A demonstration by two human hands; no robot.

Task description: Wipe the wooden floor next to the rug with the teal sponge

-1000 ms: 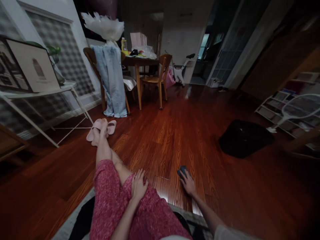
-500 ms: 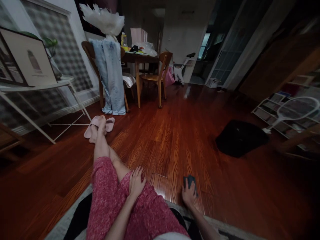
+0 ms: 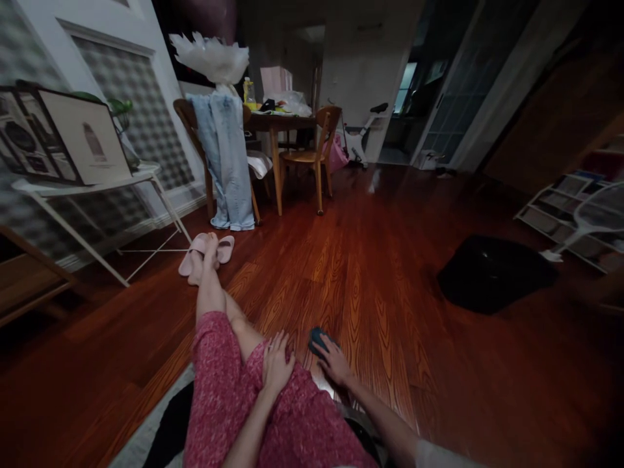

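Covering dark teal wad (image 3: pixel 315 339), rounded | right hand (image 3: pixel 335 362): fingers spread over it | left hand (image 3: pixel 277 365): fingers extended on pink garment (image 3: pixel 217 396)

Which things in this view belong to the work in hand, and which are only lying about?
In the work: right hand; dark bluish item under its fingers, perhaps a cloth; wooden floor.

Lying about: light blue jeans; white racket; framed picture.

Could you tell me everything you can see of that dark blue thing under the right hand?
The dark blue thing looks like a soft, bunched cloth with a rounded outline, though the dim light hides its weave and finer details. It lies low on the glossy, reddish wooden floor. The right hand, spread out, covers part of it.
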